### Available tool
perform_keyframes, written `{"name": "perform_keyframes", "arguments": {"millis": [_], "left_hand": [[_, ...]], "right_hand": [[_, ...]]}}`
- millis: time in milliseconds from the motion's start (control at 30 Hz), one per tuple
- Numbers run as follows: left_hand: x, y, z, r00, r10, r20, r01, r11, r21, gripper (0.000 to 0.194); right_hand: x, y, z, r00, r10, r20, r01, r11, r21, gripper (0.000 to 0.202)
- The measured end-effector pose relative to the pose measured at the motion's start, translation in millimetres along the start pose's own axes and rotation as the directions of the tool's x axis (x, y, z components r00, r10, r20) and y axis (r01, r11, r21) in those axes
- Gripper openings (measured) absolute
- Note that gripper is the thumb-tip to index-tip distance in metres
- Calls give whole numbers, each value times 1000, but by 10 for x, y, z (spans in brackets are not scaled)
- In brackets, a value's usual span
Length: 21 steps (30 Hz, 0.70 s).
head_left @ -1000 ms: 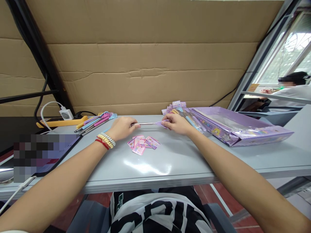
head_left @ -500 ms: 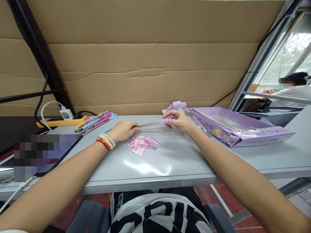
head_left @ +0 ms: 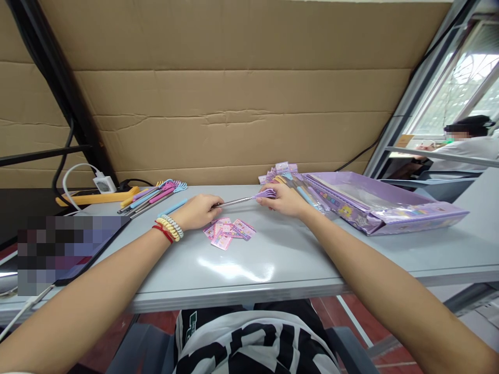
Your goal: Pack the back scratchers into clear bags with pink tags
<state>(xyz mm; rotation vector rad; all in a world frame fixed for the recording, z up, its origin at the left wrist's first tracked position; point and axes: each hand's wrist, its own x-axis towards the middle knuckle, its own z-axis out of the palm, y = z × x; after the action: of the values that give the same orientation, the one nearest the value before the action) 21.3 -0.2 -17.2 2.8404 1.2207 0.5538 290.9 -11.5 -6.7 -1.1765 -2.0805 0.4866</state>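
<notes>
My left hand (head_left: 200,210) is closed around the handle end of a metal rod with a purple claw-shaped head (head_left: 265,194). Fingers of my right hand (head_left: 283,200) are closed on that purple head, over the middle of the table. Just below the rod, small pink printed cards (head_left: 230,231) lie in a loose pile. A blue stick (head_left: 173,208) shows behind my left wrist. Several similar rods with pink, blue and yellow heads (head_left: 159,195) lie in a bunch on the left. More rods in clear wrapping (head_left: 304,192) sit behind my right hand.
A purple printed box (head_left: 374,202) stands on the grey table (head_left: 241,270) at right. More pink cards (head_left: 283,169) are at the back. A white charger (head_left: 104,183), a yellow object (head_left: 97,197) and a dark device (head_left: 93,244) are on the left. A person (head_left: 463,140) sits far right.
My right hand has shifted slightly on the rod's head, and more of the purple claw now shows. The rod tilts a little more upward to the right. The camera view has shifted slightly.
</notes>
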Motion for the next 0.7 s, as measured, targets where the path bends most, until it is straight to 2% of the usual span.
{"name": "perform_keyframes", "arguments": {"millis": [133,333,467,533,600,700], "left_hand": [[-4,19,-17,1000,11,-29,-11,1000,4,32],[-8,31,-23,999,-34,7,34,999,26,41],[16,-94,-92,998,-40,-38,41,999,10,42],[15,-232,-173,986,-127,-103,133,990,52,43],[-15,-410,-276,942,-291,-167,310,945,101,38],[-119,-709,-430,808,-539,-237,579,801,150,33]], "right_hand": [[-3,2,-17,996,-8,88,26,979,-201,30],[4,10,4,984,8,179,28,980,-197,36],[-4,43,-2,988,43,146,-27,994,-108,42],[-10,65,-27,996,42,82,-33,993,-110,44],[-15,80,-67,1000,23,7,-22,988,-151,44],[-20,94,-135,996,-12,-87,-11,967,-254,41]]}}
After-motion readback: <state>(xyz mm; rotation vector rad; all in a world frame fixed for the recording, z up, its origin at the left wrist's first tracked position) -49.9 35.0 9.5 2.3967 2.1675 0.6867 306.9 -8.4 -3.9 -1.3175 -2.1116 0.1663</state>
